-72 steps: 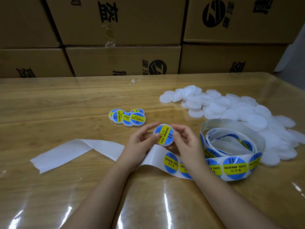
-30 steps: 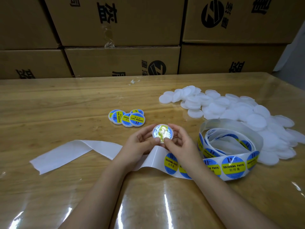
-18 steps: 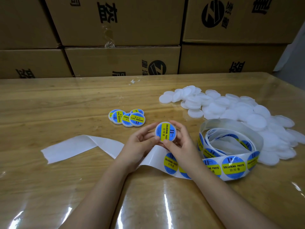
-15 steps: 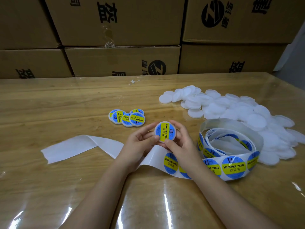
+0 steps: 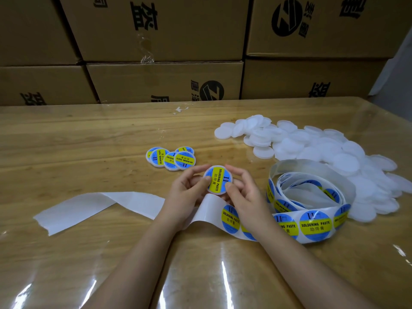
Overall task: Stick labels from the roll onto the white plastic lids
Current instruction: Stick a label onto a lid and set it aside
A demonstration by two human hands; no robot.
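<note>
Your left hand and right hand grip the labelled lid between them, thumbs now moved onto its sticker, which looks seated and ready for the finished pile beyond your left hand.

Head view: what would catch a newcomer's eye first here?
The blue-and-yellow labelled lid, held at centre between the left hand and right hand. Then the loosely coiled label roll at right, with the heap of bare white lids behind it and a cluster of finished lids beyond the left hand.

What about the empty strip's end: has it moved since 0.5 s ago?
Yes: the strip's end slid leftward and nearer, away from the resting labelled lids.
</note>
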